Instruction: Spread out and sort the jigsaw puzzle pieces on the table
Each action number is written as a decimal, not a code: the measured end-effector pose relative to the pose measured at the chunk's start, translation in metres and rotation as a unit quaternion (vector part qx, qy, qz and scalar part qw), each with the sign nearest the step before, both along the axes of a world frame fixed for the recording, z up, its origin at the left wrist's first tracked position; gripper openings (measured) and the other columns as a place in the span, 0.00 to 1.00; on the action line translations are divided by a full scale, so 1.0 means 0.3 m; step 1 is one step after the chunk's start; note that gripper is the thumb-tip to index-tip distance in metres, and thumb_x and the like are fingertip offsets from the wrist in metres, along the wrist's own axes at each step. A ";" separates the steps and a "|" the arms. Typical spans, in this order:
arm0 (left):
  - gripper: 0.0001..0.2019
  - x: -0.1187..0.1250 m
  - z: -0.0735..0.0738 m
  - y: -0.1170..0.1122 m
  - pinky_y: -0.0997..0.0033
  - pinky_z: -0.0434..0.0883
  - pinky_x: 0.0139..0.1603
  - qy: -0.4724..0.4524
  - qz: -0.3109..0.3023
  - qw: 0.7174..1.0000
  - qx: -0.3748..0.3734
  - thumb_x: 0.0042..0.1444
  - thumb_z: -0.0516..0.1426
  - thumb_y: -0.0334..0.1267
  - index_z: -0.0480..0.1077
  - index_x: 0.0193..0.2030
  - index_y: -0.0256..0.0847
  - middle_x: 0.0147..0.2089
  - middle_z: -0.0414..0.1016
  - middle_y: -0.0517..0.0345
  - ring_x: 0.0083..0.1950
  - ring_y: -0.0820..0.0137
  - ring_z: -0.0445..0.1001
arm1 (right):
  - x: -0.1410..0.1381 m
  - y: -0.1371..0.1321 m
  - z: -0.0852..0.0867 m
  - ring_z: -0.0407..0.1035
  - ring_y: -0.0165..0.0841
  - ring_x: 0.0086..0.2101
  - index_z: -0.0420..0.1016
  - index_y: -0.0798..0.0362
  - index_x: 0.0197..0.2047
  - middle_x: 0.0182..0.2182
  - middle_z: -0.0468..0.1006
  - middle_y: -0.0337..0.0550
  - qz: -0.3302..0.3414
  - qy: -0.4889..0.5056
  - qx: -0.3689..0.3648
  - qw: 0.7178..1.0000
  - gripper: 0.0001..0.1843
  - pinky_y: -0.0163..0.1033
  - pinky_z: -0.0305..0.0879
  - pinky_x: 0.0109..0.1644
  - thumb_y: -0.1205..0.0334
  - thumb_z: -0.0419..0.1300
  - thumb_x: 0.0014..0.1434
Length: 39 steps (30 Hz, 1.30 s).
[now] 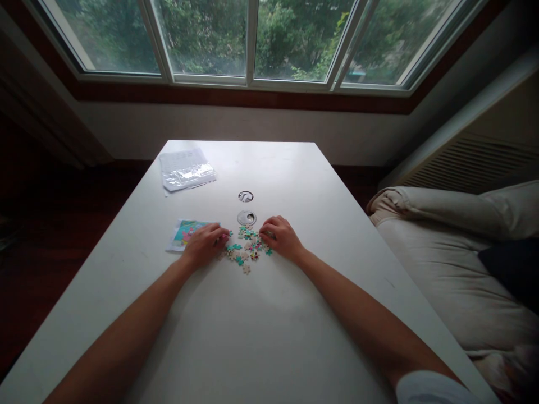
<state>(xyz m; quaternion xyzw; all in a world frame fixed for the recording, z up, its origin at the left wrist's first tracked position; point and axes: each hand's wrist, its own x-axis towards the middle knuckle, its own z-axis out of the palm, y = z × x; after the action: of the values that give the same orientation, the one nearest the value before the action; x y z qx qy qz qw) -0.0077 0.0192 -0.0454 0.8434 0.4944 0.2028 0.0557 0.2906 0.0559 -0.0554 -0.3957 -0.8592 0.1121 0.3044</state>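
Small jigsaw puzzle pieces (239,260), some teal, some bare wood and a few pink or yellow, lie in a loose pile on the white table. At the pile's left side, my left hand (205,242) has its fingers curled, with a teal piece at the fingertips. Opposite it, my right hand (280,235) is closed, fingers bent down at the pile's right edge; what lies under its fingertips is mostly hidden. A colourful picture sheet in a clear bag (182,234) lies partly beneath my left hand.
A clear plastic bag with papers (187,169) lies at the table's far left. Two round fittings (246,196) are set in the white table (261,336) beyond the pieces. A pale sofa (455,258) stands to the right; windows (248,39) are ahead.
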 end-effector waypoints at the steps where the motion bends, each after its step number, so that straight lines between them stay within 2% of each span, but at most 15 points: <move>1: 0.11 0.000 -0.002 0.001 0.66 0.70 0.45 -0.013 0.003 1.000 -0.004 0.68 0.53 0.42 0.76 0.49 0.47 0.42 0.75 0.55 0.44 0.64 0.75 | 0.002 0.005 -0.003 0.67 0.37 0.42 0.80 0.49 0.39 0.39 0.77 0.44 -0.005 0.018 -0.001 1.000 0.05 0.43 0.62 0.50 0.60 0.63 0.65; 5: 0.08 -0.009 -0.006 0.010 0.65 0.69 0.46 -0.056 0.031 0.998 -0.007 0.66 0.54 0.40 0.75 0.43 0.45 0.42 0.75 0.55 0.45 0.64 0.73 | 0.019 0.031 -0.010 0.67 0.37 0.39 0.80 0.49 0.41 0.33 0.76 0.43 -0.071 0.057 0.005 0.996 0.06 0.42 0.63 0.47 0.61 0.60 0.66; 9: 0.05 -0.015 -0.012 0.020 0.61 0.69 0.48 -0.061 0.078 0.995 -0.005 0.63 0.54 0.36 0.72 0.40 0.44 0.40 0.74 0.55 0.45 0.62 0.72 | 0.025 0.053 -0.013 0.68 0.38 0.39 0.79 0.50 0.42 0.34 0.76 0.44 -0.125 0.044 0.019 0.991 0.07 0.43 0.64 0.47 0.63 0.58 0.67; 15: 0.07 -0.019 -0.022 0.024 0.57 0.67 0.51 -0.005 0.104 0.994 0.026 0.64 0.54 0.36 0.73 0.41 0.45 0.43 0.74 0.52 0.48 0.58 0.71 | 0.019 0.045 0.000 0.68 0.38 0.42 0.80 0.50 0.42 0.39 0.79 0.45 -0.063 -0.011 0.026 0.998 0.07 0.44 0.62 0.52 0.64 0.59 0.66; 18: 0.08 -0.020 -0.020 0.022 0.57 0.67 0.50 0.002 0.099 0.995 0.028 0.65 0.53 0.37 0.74 0.41 0.45 0.42 0.75 0.52 0.47 0.59 0.71 | 0.035 0.038 0.010 0.67 0.38 0.42 0.80 0.50 0.42 0.39 0.78 0.45 -0.057 -0.023 0.032 0.998 0.08 0.44 0.61 0.51 0.64 0.59 0.66; 23: 0.08 -0.006 -0.006 0.012 0.56 0.68 0.52 -0.015 0.081 0.996 0.030 0.66 0.53 0.38 0.75 0.42 0.45 0.43 0.75 0.52 0.49 0.59 0.71 | 0.052 0.031 0.015 0.65 0.40 0.44 0.81 0.48 0.44 0.40 0.76 0.46 -0.050 -0.077 0.003 0.996 0.09 0.45 0.61 0.50 0.55 0.64 0.63; 29: 0.09 0.034 0.035 0.002 0.57 0.68 0.55 -0.049 0.023 0.998 0.013 0.66 0.53 0.36 0.75 0.44 0.46 0.47 0.76 0.53 0.50 0.60 0.71 | 0.030 0.015 0.022 0.64 0.39 0.44 0.81 0.48 0.40 0.41 0.77 0.45 -0.033 -0.104 0.021 0.994 0.08 0.46 0.58 0.52 0.56 0.61 0.66; 35: 0.09 0.106 0.049 0.041 0.56 0.70 0.55 -0.044 0.025 0.998 -0.026 0.65 0.55 0.39 0.74 0.49 0.46 0.51 0.74 0.53 0.52 0.59 0.71 | -0.014 -0.008 0.032 0.64 0.40 0.44 0.79 0.49 0.51 0.42 0.77 0.47 -0.047 -0.106 0.027 0.993 0.14 0.46 0.59 0.50 0.53 0.60 0.67; 39: 0.12 0.184 0.037 0.085 0.56 0.69 0.57 -0.031 -0.003 0.999 -0.017 0.65 0.56 0.38 0.74 0.54 0.46 0.51 0.74 0.52 0.53 0.59 0.70 | -0.036 -0.022 0.033 0.64 0.40 0.45 0.79 0.47 0.47 0.41 0.75 0.47 -0.038 -0.130 0.029 0.990 0.10 0.46 0.58 0.50 0.54 0.61 0.66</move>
<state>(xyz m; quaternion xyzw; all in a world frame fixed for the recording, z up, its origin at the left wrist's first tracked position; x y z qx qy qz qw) 0.0476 0.0445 -0.0344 0.8374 0.4929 0.2199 0.0858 0.2798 0.0493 -0.0454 -0.4302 -0.8787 0.0236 0.2057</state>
